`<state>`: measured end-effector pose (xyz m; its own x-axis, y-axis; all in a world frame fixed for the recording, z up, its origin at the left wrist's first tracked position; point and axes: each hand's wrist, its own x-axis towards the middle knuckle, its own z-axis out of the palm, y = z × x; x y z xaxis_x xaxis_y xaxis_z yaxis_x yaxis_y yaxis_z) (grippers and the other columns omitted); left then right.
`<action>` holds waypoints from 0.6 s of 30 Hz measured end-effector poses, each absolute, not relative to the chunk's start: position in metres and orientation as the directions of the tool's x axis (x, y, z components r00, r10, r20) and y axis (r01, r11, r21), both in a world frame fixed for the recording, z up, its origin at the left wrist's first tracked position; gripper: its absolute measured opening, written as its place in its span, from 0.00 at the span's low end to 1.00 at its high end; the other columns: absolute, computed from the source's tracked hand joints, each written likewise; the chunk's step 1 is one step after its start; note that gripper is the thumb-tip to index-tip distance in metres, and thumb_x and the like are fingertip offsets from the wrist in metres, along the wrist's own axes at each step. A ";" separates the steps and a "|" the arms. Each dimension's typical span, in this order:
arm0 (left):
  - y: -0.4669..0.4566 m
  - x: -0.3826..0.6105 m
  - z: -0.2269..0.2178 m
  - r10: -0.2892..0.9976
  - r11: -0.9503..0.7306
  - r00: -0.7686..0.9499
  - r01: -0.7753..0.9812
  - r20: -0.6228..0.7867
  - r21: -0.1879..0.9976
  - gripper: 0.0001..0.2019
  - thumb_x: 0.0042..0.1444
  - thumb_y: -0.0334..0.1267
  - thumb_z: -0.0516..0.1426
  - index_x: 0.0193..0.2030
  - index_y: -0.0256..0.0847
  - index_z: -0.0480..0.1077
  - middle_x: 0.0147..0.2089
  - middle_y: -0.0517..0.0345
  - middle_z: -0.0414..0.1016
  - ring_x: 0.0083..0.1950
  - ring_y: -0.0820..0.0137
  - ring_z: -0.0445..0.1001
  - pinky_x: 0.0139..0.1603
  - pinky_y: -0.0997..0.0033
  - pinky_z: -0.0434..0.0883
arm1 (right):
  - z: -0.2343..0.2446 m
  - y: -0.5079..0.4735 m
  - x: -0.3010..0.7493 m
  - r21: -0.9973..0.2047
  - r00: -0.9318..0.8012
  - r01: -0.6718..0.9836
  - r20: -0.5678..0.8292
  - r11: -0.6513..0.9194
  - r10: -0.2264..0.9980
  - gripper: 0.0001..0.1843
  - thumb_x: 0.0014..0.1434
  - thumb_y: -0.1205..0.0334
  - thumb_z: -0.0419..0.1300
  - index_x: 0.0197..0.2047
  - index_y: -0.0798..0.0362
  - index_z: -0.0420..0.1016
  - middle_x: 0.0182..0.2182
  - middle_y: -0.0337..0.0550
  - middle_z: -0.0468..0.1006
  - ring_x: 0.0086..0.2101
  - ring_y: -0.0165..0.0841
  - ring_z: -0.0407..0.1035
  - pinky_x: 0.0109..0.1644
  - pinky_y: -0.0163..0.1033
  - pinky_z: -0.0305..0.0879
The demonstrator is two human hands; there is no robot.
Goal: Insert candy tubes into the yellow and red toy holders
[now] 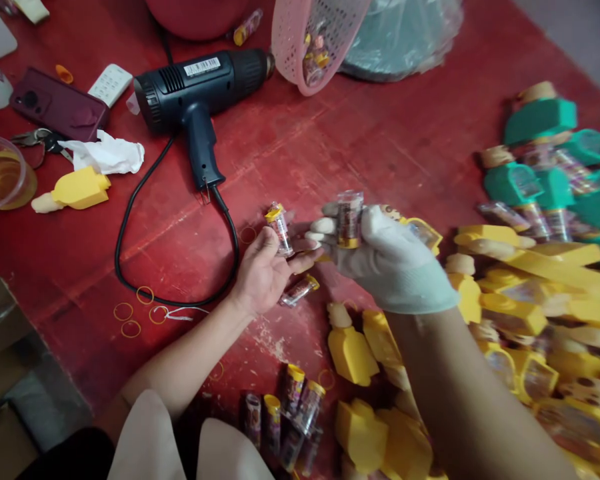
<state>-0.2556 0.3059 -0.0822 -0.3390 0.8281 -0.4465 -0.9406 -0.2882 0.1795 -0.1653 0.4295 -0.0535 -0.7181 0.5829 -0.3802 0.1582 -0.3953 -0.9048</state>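
We look down on a red-painted counter (330, 147), scuffed pale in patches, with cardboard (5, 393) showing beyond its lower left edge. Our bare left hand (263, 277) closes its grip on a clear tube (280, 230) with a yellow cap, pinched between thumb and fingers. The tube tilts, cap toward the upper left, its long axis running down to the right. Our white-gloved right hand (385, 257) has its grip closed on a second clear tube (350, 220), held nearly upright with its yellow end down, just beside the first. A third tube (299, 291) lies on the counter just below the left hand, and a cluster of tubes (293, 413) sits by the lower edge of the view.

Yellow plastic shells (353, 353) crowd the right side, with teal plastic shells (537, 120) beyond them. A black heat gun (195, 87) lies toward the far edge, its black cord (125, 257) looping near scattered rubber bands (123, 311). A pink plastic basket (307, 47) tilts at the far edge, and a phone (57, 103) lies toward the far left corner.
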 end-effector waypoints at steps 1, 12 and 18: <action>0.306 -0.256 -0.083 0.828 -0.290 -0.338 -0.941 -0.448 0.174 0.19 0.75 0.37 0.42 0.55 0.39 0.73 0.45 0.55 0.81 0.41 0.73 0.81 0.65 0.51 0.70 | -0.053 0.429 -0.165 -0.900 -0.725 0.162 -0.387 -0.406 0.570 0.22 0.54 0.39 0.68 0.44 0.45 0.79 0.38 0.41 0.83 0.38 0.36 0.76 0.47 0.43 0.76; 0.306 -0.257 -0.075 0.844 -0.222 -0.260 -0.966 -0.468 0.137 0.18 0.74 0.39 0.45 0.58 0.41 0.74 0.35 0.60 0.75 0.33 0.76 0.74 0.64 0.53 0.70 | -0.045 0.430 -0.155 -0.931 -0.689 0.268 -0.365 -0.247 0.626 0.23 0.57 0.34 0.60 0.46 0.42 0.74 0.36 0.42 0.76 0.35 0.38 0.72 0.44 0.47 0.74; 0.305 -0.259 -0.075 0.862 -0.187 -0.221 -0.975 -0.456 0.118 0.21 0.75 0.38 0.41 0.52 0.35 0.75 0.31 0.62 0.68 0.25 0.80 0.61 0.50 0.71 0.73 | -0.038 0.444 -0.107 -0.874 -0.583 0.486 -0.328 -0.005 0.744 0.20 0.54 0.38 0.64 0.44 0.40 0.76 0.37 0.45 0.76 0.33 0.41 0.70 0.43 0.52 0.71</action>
<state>-0.2591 0.3050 -0.0747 -0.2207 0.8624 -0.4557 -0.9752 -0.1875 0.1176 -0.1069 0.4441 -0.0378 -0.5827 0.7436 -0.3279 0.4857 -0.0049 -0.8741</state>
